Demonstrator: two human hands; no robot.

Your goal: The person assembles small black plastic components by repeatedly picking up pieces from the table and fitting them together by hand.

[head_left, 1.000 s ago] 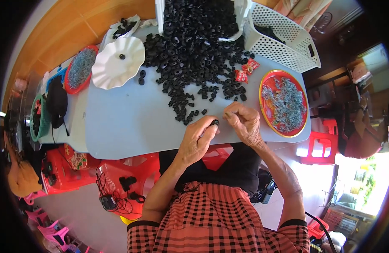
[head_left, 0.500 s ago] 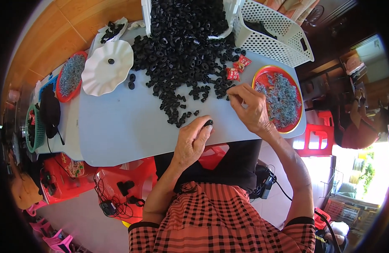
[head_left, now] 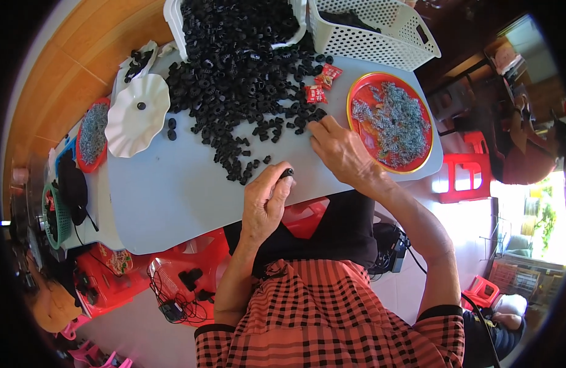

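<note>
My left hand (head_left: 263, 205) is closed over the near edge of the table. Between its thumb and forefinger is a small black plastic part (head_left: 286, 173), its round hollow end showing. My right hand (head_left: 344, 153) is palm down above the table, fingers bent together, with the tips beside the right edge of a large pile of black plastic parts (head_left: 234, 92). Whatever those fingertips may hold is hidden. Just right of this hand sits a red round tray (head_left: 369, 138) bearing many small grey metal pieces (head_left: 398, 122), too fine to name surely.
A white tub (head_left: 174, 27) spills the pile onto the table. Beside it stands a white perforated basket (head_left: 372, 52). Two red packets (head_left: 315, 94) lie near the pile. At left are a white scalloped dish (head_left: 120, 119) and another red tray (head_left: 85, 161). A red stool (head_left: 464, 178) stands right.
The whole view has shifted, carrying the table's contents leftward. My right hand has turned more palm down, its raised pinch now lowered by the pile. My left hand keeps the black plastic part.
</note>
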